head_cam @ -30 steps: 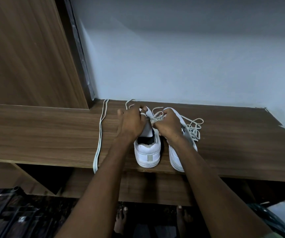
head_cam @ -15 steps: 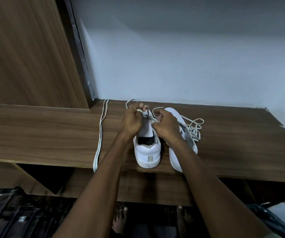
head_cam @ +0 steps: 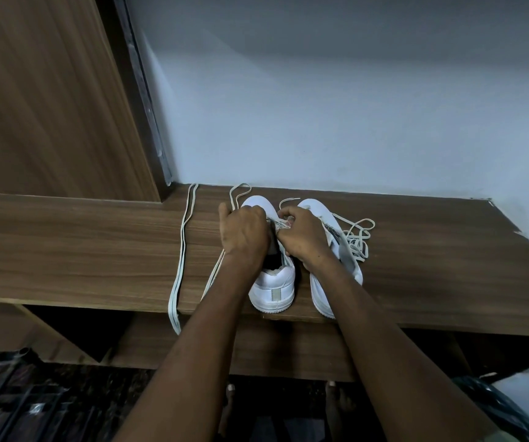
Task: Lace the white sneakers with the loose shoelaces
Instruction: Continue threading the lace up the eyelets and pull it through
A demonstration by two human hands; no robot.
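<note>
The left hand (head_cam: pixel 244 232) curls over the lacing area of the left sneaker (head_cam: pixel 272 279), fingers bent and pressed onto it; whether it grips a lace cannot be told; the right hand (head_cam: pixel 303 236) meets it there, fingers curled and pinching the lace (head_cam: pixel 283 222) at the eyelets; both sneakers are white, toes towards the wall, heels at the front edge of the wooden bench (head_cam: pixel 81 250); the left one has a pale grey heel tab; the right sneaker (head_cam: pixel 320 291) stands just beside it, partly under the right forearm; a loose tangle of lace (head_cam: pixel 357 239) lies at its right; another long lace (head_cam: pixel 181 250) lies doubled to the left, its end hanging over the bench edge.
</note>
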